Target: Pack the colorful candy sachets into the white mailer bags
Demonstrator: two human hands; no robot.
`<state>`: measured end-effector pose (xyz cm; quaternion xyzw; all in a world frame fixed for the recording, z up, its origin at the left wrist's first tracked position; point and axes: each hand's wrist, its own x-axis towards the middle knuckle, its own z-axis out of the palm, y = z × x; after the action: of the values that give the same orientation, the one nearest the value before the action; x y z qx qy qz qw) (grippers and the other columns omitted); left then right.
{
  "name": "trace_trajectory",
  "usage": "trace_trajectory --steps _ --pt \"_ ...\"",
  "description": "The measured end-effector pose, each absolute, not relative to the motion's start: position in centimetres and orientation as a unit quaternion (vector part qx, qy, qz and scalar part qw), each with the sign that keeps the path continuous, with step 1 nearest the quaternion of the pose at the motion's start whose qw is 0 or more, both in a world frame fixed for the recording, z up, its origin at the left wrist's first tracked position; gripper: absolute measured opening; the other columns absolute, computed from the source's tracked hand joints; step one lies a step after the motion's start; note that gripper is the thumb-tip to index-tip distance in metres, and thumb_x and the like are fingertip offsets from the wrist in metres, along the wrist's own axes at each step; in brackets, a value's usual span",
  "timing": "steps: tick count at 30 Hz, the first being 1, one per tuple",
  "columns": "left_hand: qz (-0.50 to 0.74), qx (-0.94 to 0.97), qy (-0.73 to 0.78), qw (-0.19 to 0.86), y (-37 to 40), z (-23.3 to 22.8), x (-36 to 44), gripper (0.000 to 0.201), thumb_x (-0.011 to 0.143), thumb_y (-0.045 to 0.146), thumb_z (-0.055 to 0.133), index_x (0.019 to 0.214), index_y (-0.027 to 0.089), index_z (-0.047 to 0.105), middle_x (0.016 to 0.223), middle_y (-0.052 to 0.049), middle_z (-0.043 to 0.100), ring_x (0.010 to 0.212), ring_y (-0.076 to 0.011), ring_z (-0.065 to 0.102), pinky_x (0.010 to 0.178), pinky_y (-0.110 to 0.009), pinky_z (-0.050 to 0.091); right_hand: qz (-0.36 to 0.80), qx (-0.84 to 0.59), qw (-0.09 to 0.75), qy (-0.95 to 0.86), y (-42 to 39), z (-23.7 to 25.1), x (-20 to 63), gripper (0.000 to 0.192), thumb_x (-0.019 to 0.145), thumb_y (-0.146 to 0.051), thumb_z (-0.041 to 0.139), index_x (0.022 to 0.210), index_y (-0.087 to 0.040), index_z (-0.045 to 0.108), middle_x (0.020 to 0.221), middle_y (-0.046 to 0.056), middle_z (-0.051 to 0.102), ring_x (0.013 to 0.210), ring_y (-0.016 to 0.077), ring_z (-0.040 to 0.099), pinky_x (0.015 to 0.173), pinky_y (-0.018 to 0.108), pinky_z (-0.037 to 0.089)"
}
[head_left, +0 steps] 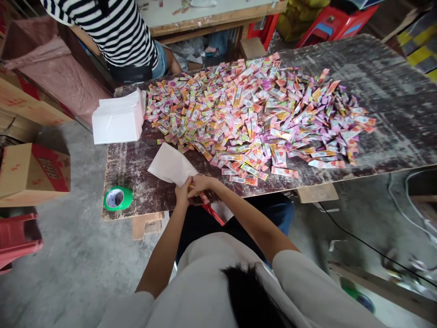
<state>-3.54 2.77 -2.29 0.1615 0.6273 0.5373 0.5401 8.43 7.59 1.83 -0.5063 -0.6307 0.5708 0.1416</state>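
A white paper bag (170, 165) lies slanted near the table's front edge, its closed end pointing up and left. My left hand (183, 190) is closed on the lower, near end of the bag. Beside it, my right hand (202, 183) is closed at the same end, with a bit of yellow-orange packet showing between the two hands; its fingertips are partly hidden. Just below my right hand, a red packet (205, 197) lies by the table edge. A wide heap of small coloured stick packets (239, 107) spreads over the table beyond my hands.
A stack of white paper bags (116, 120) overhangs the table's left end. A roll of green tape (118, 198) lies at the near left corner. Across the table sits a person in a striped shirt (112, 32). Cardboard boxes (30, 173) and a red stool (20, 239) stand at left.
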Motion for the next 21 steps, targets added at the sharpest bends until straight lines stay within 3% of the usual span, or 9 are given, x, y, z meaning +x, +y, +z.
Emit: trace_trajectory --steps 2,4,6,9,13,17,21 --pt "0.538 0.138 0.646 0.524 3.3 -2.5 -3.7 0.036 0.067 0.021 0.081 0.101 0.012 0.071 0.103 -0.010 0.076 0.096 -0.0229 0.072 0.087 -0.034 0.057 0.600 -0.459 0.193 -0.626 6.8 1.6 10.7 0.040 0.059 -0.028 0.086 0.096 -0.016 0.074 0.092 0.001 0.075 0.090 0.0200 0.069 0.084 0.028 0.055" --pt "0.539 0.126 0.659 0.509 3.7 -2.6 -3.7 0.035 0.066 0.018 0.081 0.099 0.012 0.071 0.101 -0.009 0.076 0.094 -0.0215 0.072 0.084 -0.032 0.057 0.576 -0.475 0.301 -0.593 4.8 0.9 12.6 0.045 0.073 -0.037 0.078 0.114 -0.018 0.070 0.114 0.006 0.072 0.107 0.0218 0.066 0.096 0.034 0.052" --pt "0.531 0.113 0.669 0.508 4.0 -2.4 -3.7 0.033 0.066 0.017 0.080 0.097 0.012 0.071 0.097 -0.007 0.075 0.089 -0.0203 0.072 0.080 -0.030 0.057 0.503 -0.543 0.382 -0.553 2.0 -0.3 13.5 0.061 0.072 -0.041 0.079 0.126 -0.019 0.062 0.129 0.011 0.064 0.115 0.0237 0.062 0.101 0.038 0.049" --pt "0.497 0.084 0.675 0.539 4.1 -1.7 -3.8 0.028 0.068 0.019 0.079 0.094 0.012 0.071 0.088 -0.005 0.074 0.076 -0.0185 0.071 0.071 -0.031 0.058 0.484 -0.591 0.377 -0.524 -2.0 -2.3 13.0 0.075 0.059 -0.036 0.087 0.126 -0.019 0.058 0.116 0.010 0.067 0.098 0.0221 0.065 0.090 0.038 0.053" --pt "0.452 0.085 0.676 0.576 3.7 -0.5 -4.2 0.028 0.071 0.026 0.079 0.095 0.015 0.070 0.081 -0.002 0.071 0.063 -0.0160 0.068 0.062 -0.032 0.058 0.503 -0.611 0.384 -0.476 -2.8 -3.4 10.9 0.033 0.069 -0.030 0.076 0.097 -0.020 0.062 0.087 0.000 0.067 0.078 0.0154 0.062 0.078 0.030 0.052" --pt "0.425 0.089 0.674 0.598 3.1 0.4 -4.4 0.032 0.073 0.028 0.080 0.099 0.014 0.069 0.079 -0.004 0.071 0.060 -0.0157 0.068 0.062 -0.032 0.059 0.485 -0.626 0.418 -0.445 0.1 -2.4 9.9 0.018 0.073 -0.028 0.069 0.088 -0.019 0.063 0.086 0.001 0.069 0.081 0.0159 0.063 0.082 0.029 0.052" --pt "0.424 0.083 0.668 0.606 2.9 0.7 -4.5 0.037 0.076 0.035 0.079 0.103 0.013 0.067 0.081 -0.005 0.072 0.063 -0.0151 0.069 0.065 -0.031 0.060 0.573 -0.587 0.455 -0.346 1.3 -1.7 9.4 0.029 0.070 -0.021 0.066 0.098 -0.020 0.063 0.103 0.004 0.072 0.096 0.0174 0.066 0.094 0.033 0.051"
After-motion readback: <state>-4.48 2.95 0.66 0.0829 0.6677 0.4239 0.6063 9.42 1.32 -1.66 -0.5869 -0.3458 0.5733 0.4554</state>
